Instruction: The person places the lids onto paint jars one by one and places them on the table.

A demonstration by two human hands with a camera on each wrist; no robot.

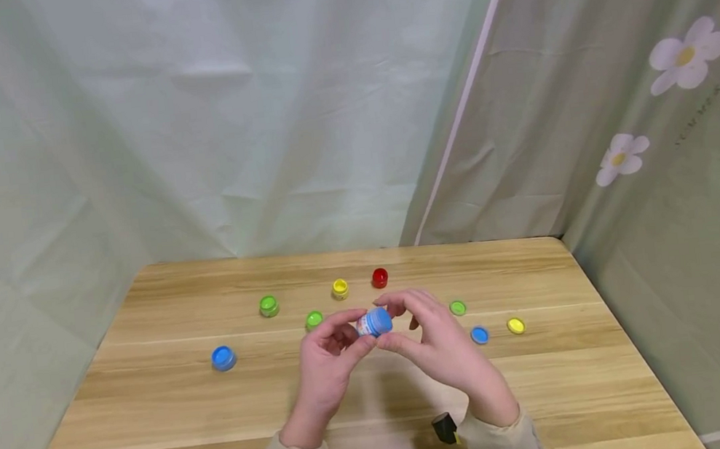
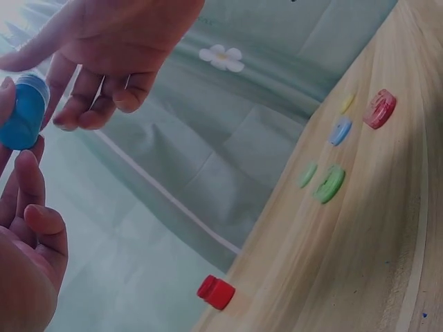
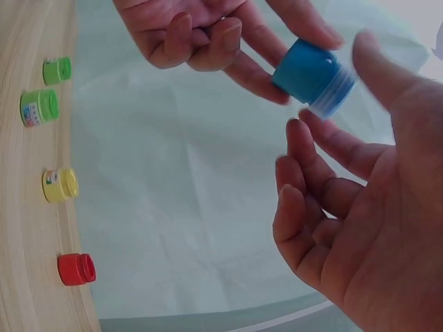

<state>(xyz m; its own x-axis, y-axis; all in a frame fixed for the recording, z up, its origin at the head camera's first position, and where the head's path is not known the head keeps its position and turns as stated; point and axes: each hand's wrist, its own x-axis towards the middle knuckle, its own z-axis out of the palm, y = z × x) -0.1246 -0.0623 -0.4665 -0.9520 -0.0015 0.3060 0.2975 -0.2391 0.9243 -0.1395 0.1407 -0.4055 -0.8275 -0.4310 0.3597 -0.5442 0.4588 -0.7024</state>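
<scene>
Over the middle of the wooden table [image 1: 157, 421], both hands meet around a small blue jar [image 1: 375, 322]. My left hand [image 1: 353, 333] pinches its blue part between thumb and fingers; the right wrist view shows this left hand [image 3: 303, 63] on the jar [image 3: 315, 76]. My right hand [image 1: 395, 322] has its thumb and forefinger at the jar's other, paler end, slightly blurred. In the left wrist view the jar [image 2: 24, 111] sits at my left fingertips, with the right hand [image 2: 76, 90] above it.
On the table stand a blue jar [image 1: 223, 357], two green jars [image 1: 268, 306] [image 1: 314, 320], a yellow jar [image 1: 340, 288] and a red jar [image 1: 379, 277]. Loose green [image 1: 457, 308], blue [image 1: 480, 335] and yellow [image 1: 515, 325] lids lie to the right. Curtains hang behind.
</scene>
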